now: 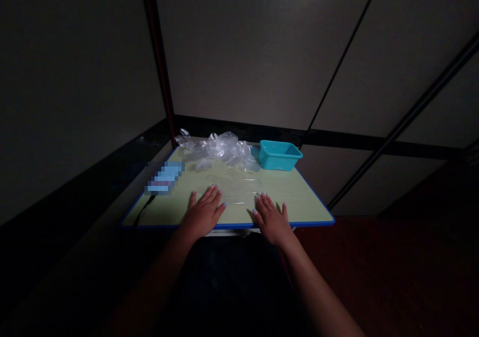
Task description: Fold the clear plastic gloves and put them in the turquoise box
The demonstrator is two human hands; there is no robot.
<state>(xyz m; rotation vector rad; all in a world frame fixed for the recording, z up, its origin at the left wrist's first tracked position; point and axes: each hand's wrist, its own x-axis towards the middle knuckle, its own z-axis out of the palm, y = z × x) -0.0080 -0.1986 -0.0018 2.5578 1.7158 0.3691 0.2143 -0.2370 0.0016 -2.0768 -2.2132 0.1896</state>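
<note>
Bare forearms [312, 272] are extended; left hand [204, 215] and right hand [273, 220] are spread flat, nothing held; clear plastic [238, 189] between them is best smoothed gently outward.

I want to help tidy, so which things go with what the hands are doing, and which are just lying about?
Probably in use:
left hand and right hand, palms down on the table
flat clear plastic between them
crumpled clear plastic behind, looking similar
maybe the teal tub

Probably just lying about:
blurred-out blue thing, table's left edge
dark strap beside it
</note>
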